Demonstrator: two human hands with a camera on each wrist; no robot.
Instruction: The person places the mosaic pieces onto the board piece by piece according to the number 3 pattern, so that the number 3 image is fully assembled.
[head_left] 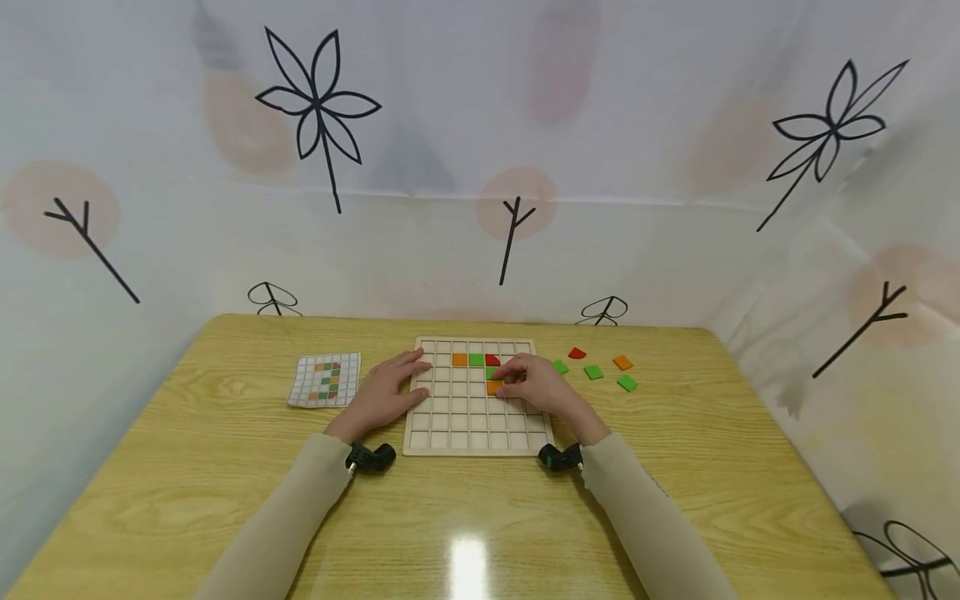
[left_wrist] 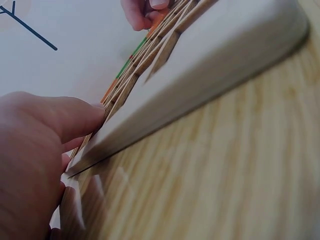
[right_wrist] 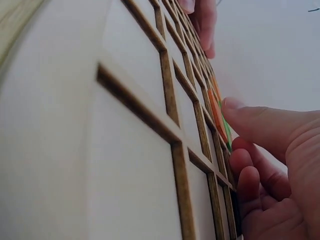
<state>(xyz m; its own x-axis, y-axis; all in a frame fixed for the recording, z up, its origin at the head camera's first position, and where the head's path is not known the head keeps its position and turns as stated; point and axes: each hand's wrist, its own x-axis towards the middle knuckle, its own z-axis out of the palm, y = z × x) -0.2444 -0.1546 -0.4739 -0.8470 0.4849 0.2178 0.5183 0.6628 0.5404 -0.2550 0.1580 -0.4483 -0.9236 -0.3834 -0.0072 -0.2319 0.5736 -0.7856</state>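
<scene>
A pale wooden grid board (head_left: 450, 439) lies on the table between both hands. My left hand (head_left: 384, 390) rests at its left edge, fingers spread, fingertips and thumb on the rim. Over the right part of the grid, my right hand (head_left: 536, 382) holds an orange square tile (head_left: 492, 387) with curved thumb and fingers, right at its cell. In the right wrist view the thumb lies close to the orange tile (right_wrist: 217, 112). Above it in the grid sit a green tile (head_left: 492, 373), partly covered by fingers, and a red rounded tile (head_left: 492, 360). Leftward are another green tile (head_left: 476, 360) and orange tile (head_left: 460, 360).
Right of the board lie loose tiles: a red one (head_left: 577, 353), an orange one (head_left: 622, 362) and several green ones (head_left: 593, 372). A paper pattern card (head_left: 303, 392) with a coloured grid lies to the left. Patterned cloth (head_left: 450, 250) hangs behind the wooden table (head_left: 420, 517).
</scene>
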